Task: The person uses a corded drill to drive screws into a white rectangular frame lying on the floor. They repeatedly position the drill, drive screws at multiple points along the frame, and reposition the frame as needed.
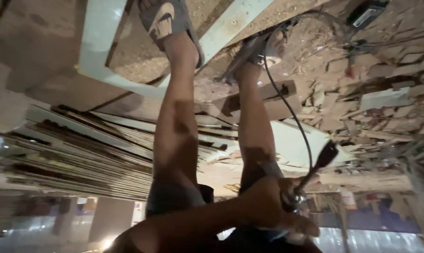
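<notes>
Your hand (268, 206) grips black-handled tool (322, 161) trailing black cable (287, 103), fingers closed around it; which hand unclear. Other hand unseen. Tool head hidden, view blurred.

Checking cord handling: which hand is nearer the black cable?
Left. The left hand grips the tool where the black cable ends; the right hand is out of view.

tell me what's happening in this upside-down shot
The view looks back between the person's own bare legs, with sandalled feet planted on a sawdust-covered floor. One hand is closed in a grip around a dark-handled corded tool; which hand it is cannot be told. Its black cable loops toward the feet. Stacked long wooden strips lie beside the legs.
</notes>
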